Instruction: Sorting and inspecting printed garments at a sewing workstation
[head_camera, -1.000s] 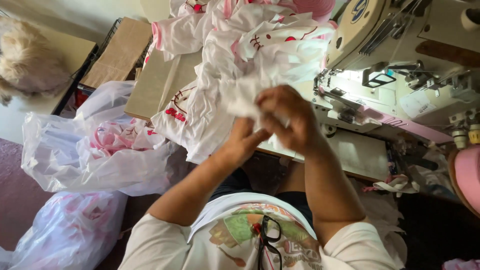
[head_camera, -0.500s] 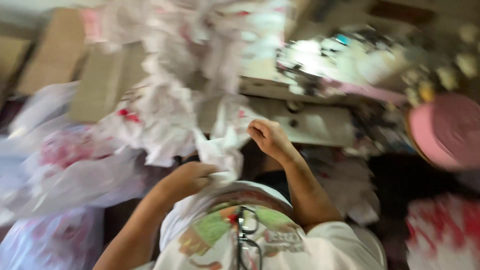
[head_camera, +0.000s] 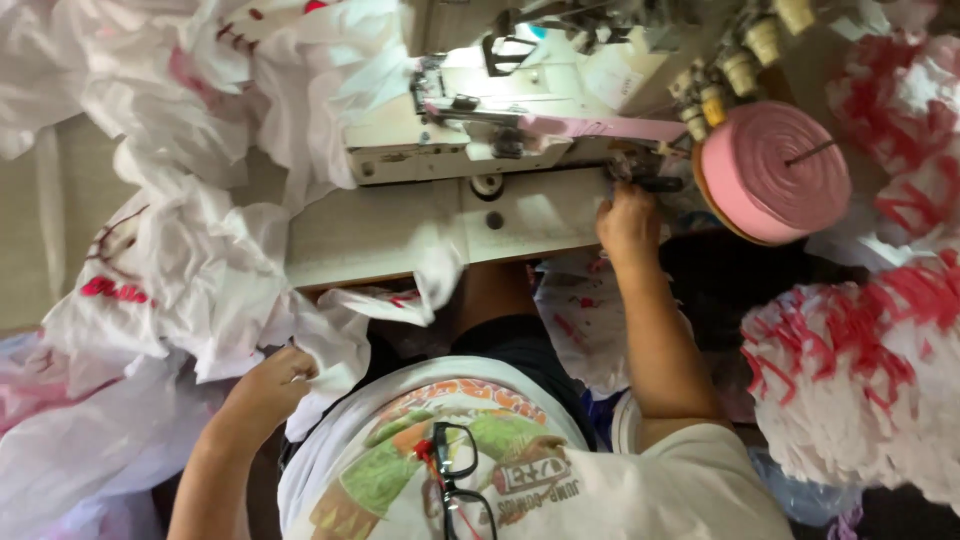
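Seen from above, at a sewing bench. Left hand (head_camera: 275, 378) closed around a fold of white garment (head_camera: 210, 270) with red print, gathered low at the left edge of the sewing machine (head_camera: 470, 130). Right hand (head_camera: 628, 222) reached up to the machine's right end, fingers curled at a small dark tool (head_camera: 655, 183) (grip on it unclear). Just beside it, a pink ribbon roll (head_camera: 775, 170). Black glasses (head_camera: 455, 480) hung at the shirt collar.
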